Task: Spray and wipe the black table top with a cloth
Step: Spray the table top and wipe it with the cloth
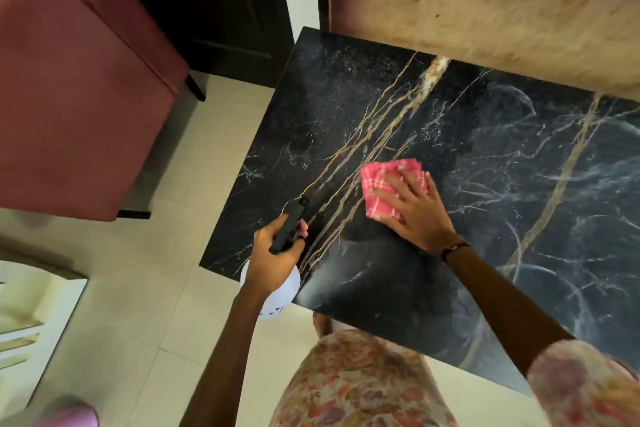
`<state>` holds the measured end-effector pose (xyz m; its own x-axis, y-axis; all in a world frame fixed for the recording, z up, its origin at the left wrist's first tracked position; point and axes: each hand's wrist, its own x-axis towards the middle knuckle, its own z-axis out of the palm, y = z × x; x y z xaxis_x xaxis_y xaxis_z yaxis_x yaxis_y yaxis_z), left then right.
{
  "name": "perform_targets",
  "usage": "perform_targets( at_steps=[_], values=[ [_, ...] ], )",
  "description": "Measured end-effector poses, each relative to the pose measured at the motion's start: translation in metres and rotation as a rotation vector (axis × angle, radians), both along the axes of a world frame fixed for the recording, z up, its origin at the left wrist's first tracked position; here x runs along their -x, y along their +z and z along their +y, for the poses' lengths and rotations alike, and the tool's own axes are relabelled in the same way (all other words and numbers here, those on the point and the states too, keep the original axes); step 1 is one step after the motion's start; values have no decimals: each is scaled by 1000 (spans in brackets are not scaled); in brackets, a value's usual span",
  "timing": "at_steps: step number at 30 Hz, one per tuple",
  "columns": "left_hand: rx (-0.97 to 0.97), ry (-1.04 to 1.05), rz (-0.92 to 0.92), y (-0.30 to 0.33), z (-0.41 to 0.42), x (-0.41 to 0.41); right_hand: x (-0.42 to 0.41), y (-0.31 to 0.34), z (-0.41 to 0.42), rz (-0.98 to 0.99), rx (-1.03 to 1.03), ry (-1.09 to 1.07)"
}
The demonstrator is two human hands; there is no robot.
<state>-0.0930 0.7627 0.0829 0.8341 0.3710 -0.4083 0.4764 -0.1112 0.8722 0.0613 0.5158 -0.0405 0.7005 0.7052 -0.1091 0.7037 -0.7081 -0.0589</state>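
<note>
Right hand fingers spread flat on pink cloth — left hand gripping spray bottle

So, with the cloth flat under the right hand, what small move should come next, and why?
Probably slide the right hand, which presses the pink checked cloth flat, toward the near edge of the black table top: a hazy wet patch shows there, while the left hand holds the spray bottle aside.

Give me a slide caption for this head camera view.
Right hand presses a pink checked cloth flat on the black marble table top while the left hand grips a spray bottle.
</note>
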Motion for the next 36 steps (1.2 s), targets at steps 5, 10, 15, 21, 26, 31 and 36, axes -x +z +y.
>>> perform_targets(
  at_steps=[5, 10, 15, 21, 26, 31, 36],
  values=[
    [-11, -3, 11, -2, 11, 21, 13, 5, 82, 36, -61, -251],
    [-32, -90, -41, -6, 26, 39, 113, 3, 99, 66, -32, 90],
    [-25, -119, -43, -4, 32, 53, 138, 6, 7, 49, 19, 138],
    [-36, -113, -41, -1, 36, 70, 110, 10, 58, 87, -17, -310],
    [-68, -121, -71, -1, 39, 84, 170, 8, 139, 83, -60, -79],
    [-61, -125, -64, -1, 40, 92, 210, 6, 106, 76, -54, 107],
    [-42, -167, -35, 0, 33, 95, 203, 13, -1, 64, -25, -76]
  ],
)
